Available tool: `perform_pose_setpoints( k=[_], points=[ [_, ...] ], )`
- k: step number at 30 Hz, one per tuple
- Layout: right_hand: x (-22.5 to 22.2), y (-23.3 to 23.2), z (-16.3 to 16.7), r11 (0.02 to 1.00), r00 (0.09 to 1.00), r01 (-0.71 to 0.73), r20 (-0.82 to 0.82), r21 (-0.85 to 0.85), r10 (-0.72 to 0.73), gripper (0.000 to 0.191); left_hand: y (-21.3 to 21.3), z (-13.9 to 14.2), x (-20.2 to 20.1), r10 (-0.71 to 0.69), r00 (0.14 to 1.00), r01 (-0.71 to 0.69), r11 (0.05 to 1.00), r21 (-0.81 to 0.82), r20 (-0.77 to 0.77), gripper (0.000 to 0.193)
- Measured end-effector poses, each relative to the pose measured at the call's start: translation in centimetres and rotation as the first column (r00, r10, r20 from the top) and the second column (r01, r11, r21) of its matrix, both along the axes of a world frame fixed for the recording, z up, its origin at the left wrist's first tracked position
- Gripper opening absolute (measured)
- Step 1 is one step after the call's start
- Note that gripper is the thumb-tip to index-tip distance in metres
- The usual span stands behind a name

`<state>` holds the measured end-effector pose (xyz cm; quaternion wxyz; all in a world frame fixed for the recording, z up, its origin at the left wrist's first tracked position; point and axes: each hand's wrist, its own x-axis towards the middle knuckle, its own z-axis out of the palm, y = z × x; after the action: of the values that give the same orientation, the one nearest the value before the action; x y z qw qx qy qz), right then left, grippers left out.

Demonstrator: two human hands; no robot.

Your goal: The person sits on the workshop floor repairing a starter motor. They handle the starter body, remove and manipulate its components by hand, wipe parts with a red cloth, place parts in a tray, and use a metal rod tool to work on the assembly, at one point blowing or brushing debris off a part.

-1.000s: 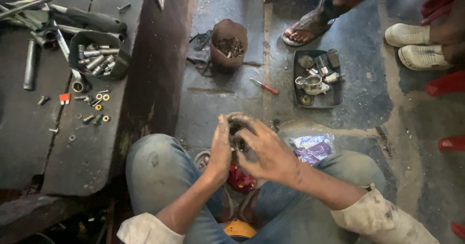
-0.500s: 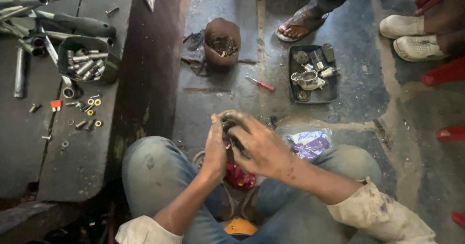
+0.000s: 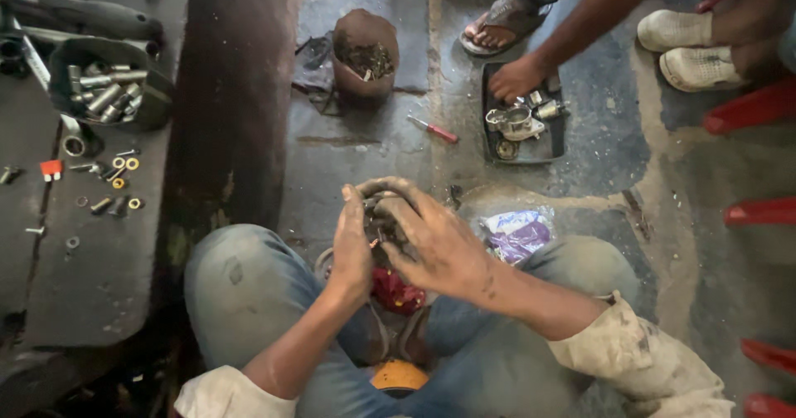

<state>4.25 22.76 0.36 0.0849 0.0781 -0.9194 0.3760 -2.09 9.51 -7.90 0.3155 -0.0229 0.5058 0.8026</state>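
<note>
we hold a small dark metal part (image 3: 383, 223) over our lap, left hand (image 3: 352, 248) and right hand (image 3: 439, 244) both wrapped tight round it. another person's hand (image 3: 516, 78) now reaches the far tray (image 3: 543, 148), which it wasn't touching before.

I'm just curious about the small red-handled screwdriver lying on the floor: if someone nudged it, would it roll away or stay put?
The red-handled screwdriver looks round and slim, so a nudge would probably roll it a little. The floor looks rough and gritty, which would likely stop it soon. It seems stiff and light enough to lift with two fingers.
</note>
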Motion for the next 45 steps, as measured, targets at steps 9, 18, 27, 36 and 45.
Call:
perform_pose_setpoints(
  k=[9,18,27,36,45],
  points=[
    [-0.3,0.4,0.2,0.991,0.995,-0.096,0.023,0.090,0.094,0.038,-0.4,0.5,-0.2,-0.005,1.000,0.005,1.000,-0.030,-0.001,0.062],
    [0.2,0.1,0.0,0.997,0.999,-0.040,0.027,0.067,0.038,0.043,-0.4,0.3,0.1,-0.016,1.000,0.016,0.999,-0.045,-0.009,0.064],
    [-0.3,0.3,0.1,0.992,0.996,-0.091,0.032,0.084,0.088,0.045,-0.2,0.3,-0.1,0.011,0.999,-0.009,0.999,-0.035,0.044,0.063],
    [-0.1,-0.3,0.7,0.998,0.998,-0.056,0.027,0.014,0.056,0.040,-0.3,0.0,0.0,0.013,0.999,-0.012,1.000,-0.018,0.045,0.062],
    [-0.5,-0.5,1.2,0.999,0.999,-0.049,-0.011,0.003,0.049,0.040,-0.1,-0.6,-0.2,0.004,0.999,-0.005,1.000,0.015,0.039,0.060]
  ],
)
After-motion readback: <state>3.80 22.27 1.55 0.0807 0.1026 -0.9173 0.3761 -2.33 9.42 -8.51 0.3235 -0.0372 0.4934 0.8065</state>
